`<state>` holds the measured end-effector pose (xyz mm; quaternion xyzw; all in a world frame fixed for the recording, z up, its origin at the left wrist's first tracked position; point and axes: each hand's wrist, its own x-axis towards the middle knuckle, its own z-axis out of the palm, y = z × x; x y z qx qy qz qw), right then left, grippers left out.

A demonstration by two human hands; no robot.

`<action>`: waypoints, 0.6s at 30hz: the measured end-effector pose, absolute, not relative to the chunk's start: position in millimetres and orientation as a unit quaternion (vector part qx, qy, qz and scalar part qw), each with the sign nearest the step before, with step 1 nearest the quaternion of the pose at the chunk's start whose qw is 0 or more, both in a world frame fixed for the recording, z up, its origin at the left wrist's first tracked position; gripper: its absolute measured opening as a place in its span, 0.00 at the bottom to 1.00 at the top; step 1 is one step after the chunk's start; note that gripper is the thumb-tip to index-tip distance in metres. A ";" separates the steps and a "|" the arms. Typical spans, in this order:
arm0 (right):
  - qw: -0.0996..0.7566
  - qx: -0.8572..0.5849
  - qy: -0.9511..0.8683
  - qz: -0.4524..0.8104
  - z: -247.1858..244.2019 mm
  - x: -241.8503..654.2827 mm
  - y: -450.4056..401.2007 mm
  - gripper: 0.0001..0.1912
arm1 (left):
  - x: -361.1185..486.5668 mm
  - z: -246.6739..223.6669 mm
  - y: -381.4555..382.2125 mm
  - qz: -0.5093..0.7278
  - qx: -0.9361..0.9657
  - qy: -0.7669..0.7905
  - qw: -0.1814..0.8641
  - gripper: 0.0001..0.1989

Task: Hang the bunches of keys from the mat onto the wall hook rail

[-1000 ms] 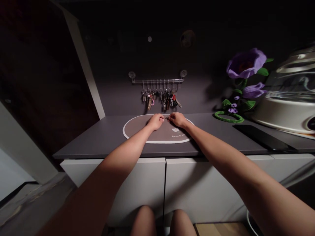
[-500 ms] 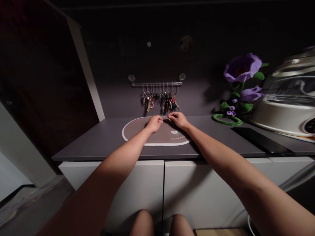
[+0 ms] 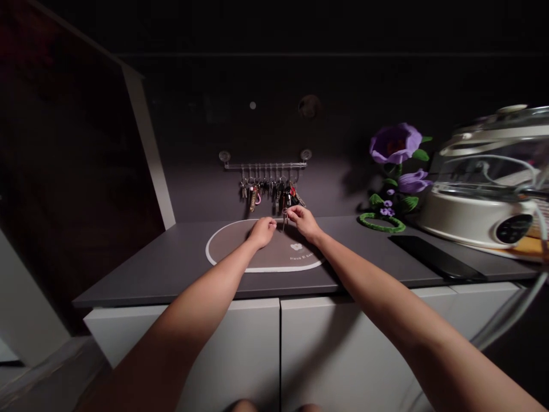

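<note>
My right hand [image 3: 302, 222] pinches a small bunch of keys [image 3: 283, 220] that hangs down from its fingertips, just below the row of hanging keys. To its left, my left hand [image 3: 262, 232] is closed over the oval mat [image 3: 231, 247]; what its fingers hold, if anything, is too small to make out. The two hands are apart. On the wall behind them a clear rail [image 3: 266, 166] with hooks carries several key bunches [image 3: 254, 197], some with coloured tags.
Right of the mat, a purple flower ornament [image 3: 395, 144] with a green ring base stands on the dark counter [image 3: 141, 266]. A black flat object [image 3: 433, 257] lies before a white appliance [image 3: 458, 220] with a clear top. White cabinet doors [image 3: 231, 332] are below.
The camera view has tilted up and shifted slightly right. My right hand has lifted a little, and the keys now hang below its fingers. My left hand stays closed.
</note>
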<state>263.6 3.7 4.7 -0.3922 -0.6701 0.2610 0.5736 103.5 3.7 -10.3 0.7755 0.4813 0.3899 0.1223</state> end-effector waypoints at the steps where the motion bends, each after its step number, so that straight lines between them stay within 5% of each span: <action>1: 0.578 -0.390 -0.664 0.269 5.4 262.8 2.9 0.14 | 103.7 -10.6 4.0 0.392 0.778 0.476 0.120 0.09; 18: 0.698 -0.410 -0.521 0.271 56.9 269.9 20.8 0.12 | 105.9 -14.4 6.6 0.398 0.780 0.467 0.125 0.09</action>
